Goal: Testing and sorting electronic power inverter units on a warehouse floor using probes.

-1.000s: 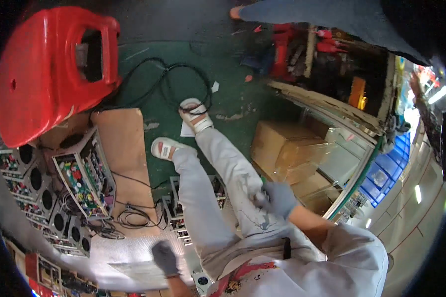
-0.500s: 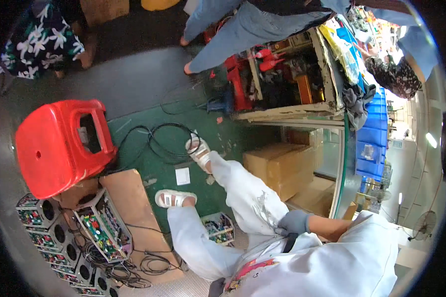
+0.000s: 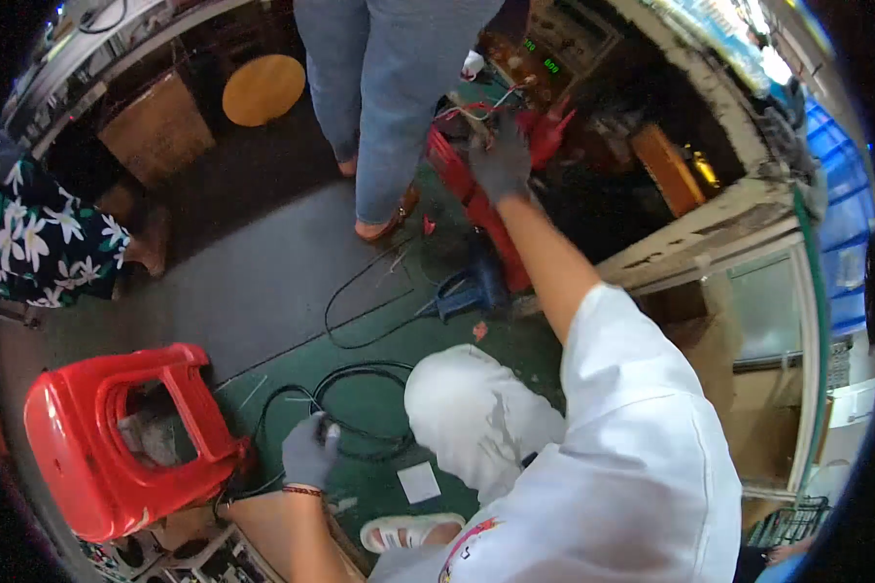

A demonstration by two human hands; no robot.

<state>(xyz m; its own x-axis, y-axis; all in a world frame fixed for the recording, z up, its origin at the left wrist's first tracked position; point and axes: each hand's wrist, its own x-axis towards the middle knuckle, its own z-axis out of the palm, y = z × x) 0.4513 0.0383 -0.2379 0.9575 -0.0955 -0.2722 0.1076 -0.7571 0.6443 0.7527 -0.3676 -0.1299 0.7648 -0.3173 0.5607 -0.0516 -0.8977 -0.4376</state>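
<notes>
My left hand (image 3: pixel 309 453), in a grey glove, hangs above the green floor between the red stool and the coiled black cable (image 3: pixel 360 374). Its fingers are curled in, with a small pale spot at their tips that I cannot make out. Stretched far forward, my gloved right hand (image 3: pixel 502 160) reaches into the open front of a worn bench shelf (image 3: pixel 715 219). Motion blurs its fingers, and their grip is hard to read. Around it are red parts (image 3: pixel 550 134) and thin wires (image 3: pixel 476 109). Below stands a blue tool with a pointed tip (image 3: pixel 472 294).
A red plastic stool (image 3: pixel 78 457) lies tipped over at left, with open-sided electronic units (image 3: pixel 199 559) beneath. A person in jeans (image 3: pixel 403 97) stands ahead; another in flowered clothing (image 3: pixel 44 238) is at far left. An orange block (image 3: pixel 668 167) sits inside the shelf.
My right hand has gone from beside my knee forward into the shelf. My left hand has come into view near the stool. The view has shifted toward the shelf and the person in jeans.
</notes>
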